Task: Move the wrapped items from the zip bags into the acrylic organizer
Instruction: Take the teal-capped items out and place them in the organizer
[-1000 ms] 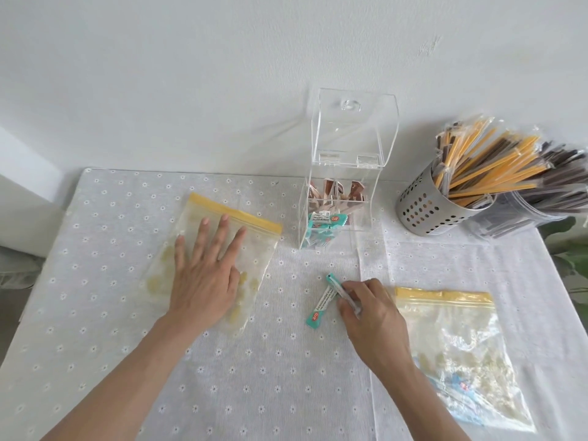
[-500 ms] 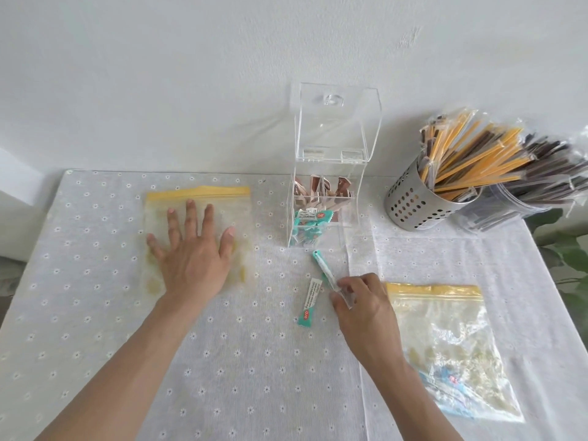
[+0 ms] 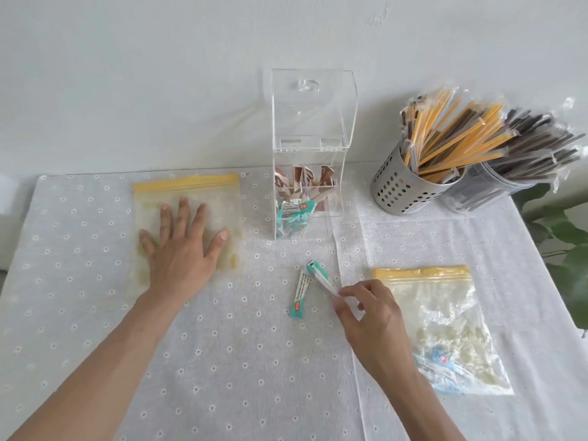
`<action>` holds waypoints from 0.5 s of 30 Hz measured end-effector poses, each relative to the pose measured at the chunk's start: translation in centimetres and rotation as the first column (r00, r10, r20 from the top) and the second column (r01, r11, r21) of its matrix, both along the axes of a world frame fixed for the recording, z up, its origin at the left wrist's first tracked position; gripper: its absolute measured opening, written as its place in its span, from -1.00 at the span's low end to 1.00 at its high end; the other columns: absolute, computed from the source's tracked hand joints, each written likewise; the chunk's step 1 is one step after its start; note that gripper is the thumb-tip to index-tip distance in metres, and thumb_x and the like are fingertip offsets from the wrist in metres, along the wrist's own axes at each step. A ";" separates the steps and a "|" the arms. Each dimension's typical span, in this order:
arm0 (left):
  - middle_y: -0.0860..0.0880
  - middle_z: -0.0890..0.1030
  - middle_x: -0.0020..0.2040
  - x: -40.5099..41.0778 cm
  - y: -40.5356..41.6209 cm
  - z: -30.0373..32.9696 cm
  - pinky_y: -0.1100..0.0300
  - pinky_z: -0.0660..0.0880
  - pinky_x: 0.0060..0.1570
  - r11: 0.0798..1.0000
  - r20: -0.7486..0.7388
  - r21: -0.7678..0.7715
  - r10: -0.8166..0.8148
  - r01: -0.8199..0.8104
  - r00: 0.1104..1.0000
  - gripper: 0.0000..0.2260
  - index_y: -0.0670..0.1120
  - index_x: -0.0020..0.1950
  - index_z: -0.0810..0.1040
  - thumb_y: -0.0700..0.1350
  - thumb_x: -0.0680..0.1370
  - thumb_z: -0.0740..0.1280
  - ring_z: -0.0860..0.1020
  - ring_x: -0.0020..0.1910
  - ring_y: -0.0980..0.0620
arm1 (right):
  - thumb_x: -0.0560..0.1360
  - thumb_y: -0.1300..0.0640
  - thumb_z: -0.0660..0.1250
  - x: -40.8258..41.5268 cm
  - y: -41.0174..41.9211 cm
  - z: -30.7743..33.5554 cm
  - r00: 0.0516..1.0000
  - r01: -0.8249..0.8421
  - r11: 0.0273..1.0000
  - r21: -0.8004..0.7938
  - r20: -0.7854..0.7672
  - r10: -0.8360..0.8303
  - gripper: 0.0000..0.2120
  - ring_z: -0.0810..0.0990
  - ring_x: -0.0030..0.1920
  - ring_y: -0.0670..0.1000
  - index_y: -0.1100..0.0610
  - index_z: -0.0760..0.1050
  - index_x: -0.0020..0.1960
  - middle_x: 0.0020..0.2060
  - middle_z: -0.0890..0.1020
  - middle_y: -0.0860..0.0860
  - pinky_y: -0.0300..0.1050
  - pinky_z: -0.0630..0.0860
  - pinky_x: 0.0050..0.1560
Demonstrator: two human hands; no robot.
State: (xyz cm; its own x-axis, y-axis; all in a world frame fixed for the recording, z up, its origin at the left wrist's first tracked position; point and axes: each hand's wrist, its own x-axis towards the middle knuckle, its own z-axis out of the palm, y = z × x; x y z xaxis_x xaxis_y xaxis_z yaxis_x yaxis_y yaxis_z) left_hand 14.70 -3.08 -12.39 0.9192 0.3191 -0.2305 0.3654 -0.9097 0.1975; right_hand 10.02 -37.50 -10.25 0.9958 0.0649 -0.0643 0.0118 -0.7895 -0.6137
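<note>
Basically, risk first: acrylic organizer (image 3: pixel 310 173), lid up, stands ahead-left of the right hand (image 3: pixel 370 308), and its lower front bin already looks crowded with teal packets, so a hurried drop could leave the sachet hanging over the lip or spilling back onto the tablecloth (image 3: pixel 222 361). Left zip bag (image 3: pixel 187 218) sits under the left hand (image 3: pixel 181 249); looks near empty, and a slick bag could slide if that palm shifts. Right zip bag (image 3: pixel 445 326) lies just right of the right hand, contents still inside, so job likely unfinished. Right hand: fingers curled, thumb and fingertips pinching one end of a teal sachet (image 3: pixel 321 276), which angles up-left off the cloth; an end grip is weak, could swing or slip. Left hand: flat, fingers spread, pressing, gripping nothing. Second teal sachet (image 3: pixel 299 296) lies loose just left of the right hand's fingertips, easy to knock or forget.
</note>
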 end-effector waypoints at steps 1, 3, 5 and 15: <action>0.01 -0.09 0.80 -0.1 0.3 0.2 -0.48 -0.09 0.59 1.000 0.024 0.000 -0.004 0.004 1.000 -0.31 0.10 0.77 0.07 0.40 0.69 -0.05 -0.14 0.77 -0.15 | 0.56 0.01 0.51 -0.2 0.0 0.1 0.999 0.010 1.000 0.005 -0.034 -0.010 -0.81 0.60 -0.03 -0.01 0.01 0.67 0.14 0.01 0.57 -0.12 -0.10 0.58 -0.09; 0.01 -0.06 0.79 -0.7 1.0 0.6 -0.48 -0.09 0.60 1.000 0.081 0.006 -0.011 0.010 0.997 -0.33 0.10 0.76 0.11 0.38 0.71 -0.06 -0.12 0.77 -0.13 | 0.57 -0.06 0.49 -0.3 0.3 0.2 0.997 0.029 0.999 0.026 -0.068 -0.027 -0.74 0.59 -0.05 -0.04 0.01 0.65 0.21 0.01 0.58 -0.12 -0.09 0.59 -0.07; 0.02 -0.06 0.79 -1.8 1.7 0.7 -0.46 -0.12 0.61 1.000 0.090 0.006 0.006 -0.007 0.996 -0.32 0.11 0.76 0.13 0.39 0.69 -0.09 -0.13 0.77 -0.12 | 0.59 -0.06 0.47 -0.1 0.6 0.0 0.998 0.028 0.999 0.033 -0.062 -0.026 -0.75 0.60 -0.08 -0.04 0.03 0.66 0.20 -0.03 0.58 -0.10 -0.06 0.61 -0.09; 0.00 -0.24 0.78 -4.6 -0.4 3.3 -0.42 -0.16 0.63 0.999 -0.114 0.008 0.041 -0.040 0.993 -0.23 0.18 0.78 -0.03 0.46 0.60 -0.18 -0.26 0.75 -0.12 | 0.54 0.13 0.52 1.7 1.8 0.0 0.969 0.095 0.994 0.048 -0.234 -0.082 -0.86 0.52 -0.20 -0.23 0.13 0.63 0.07 -0.06 0.56 -0.04 -0.42 0.42 -0.16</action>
